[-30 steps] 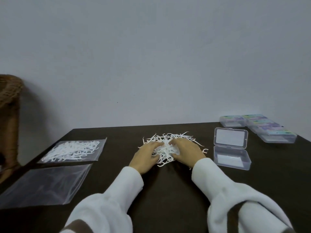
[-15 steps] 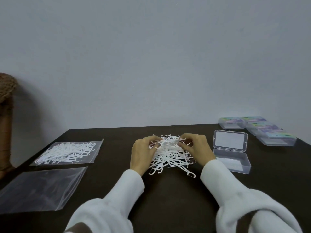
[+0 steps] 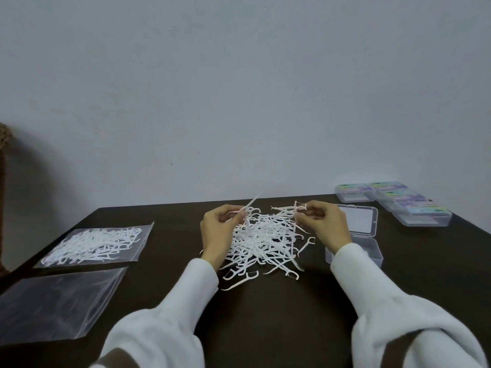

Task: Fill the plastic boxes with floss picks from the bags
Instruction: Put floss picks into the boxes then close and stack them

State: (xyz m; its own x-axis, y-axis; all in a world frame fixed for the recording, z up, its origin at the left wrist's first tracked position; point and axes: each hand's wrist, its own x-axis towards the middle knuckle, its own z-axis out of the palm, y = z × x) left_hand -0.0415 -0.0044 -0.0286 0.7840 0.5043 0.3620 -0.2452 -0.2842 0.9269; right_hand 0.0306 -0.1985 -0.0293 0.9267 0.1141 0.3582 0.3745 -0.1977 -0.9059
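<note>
1. Both hands are working the loose heap of white plastic floss picks (image 3: 261, 243) mid-table; the open clear plastic box (image 3: 353, 236) is lying just right of that heap.
2. Judging it: tease out a small aligned bunch, shaking free tangled stragglers first.
3. The left hand (image 3: 219, 232) is pinching picks at the heap's left edge, fingers curled.
4. The right hand (image 3: 325, 227) is gripping picks at its far-right edge, likewise curled.

Between my hands the floss picks (image 3: 261, 240) are plain white against the dark brown table (image 3: 265, 314). My sleeves (image 3: 186, 301) are white too. Right of my grip the open box (image 3: 357, 235) is clear; beyond it, closed boxes (image 3: 393, 201) carry purple and green labels. Left, two clear bags (image 3: 53, 301).
</note>
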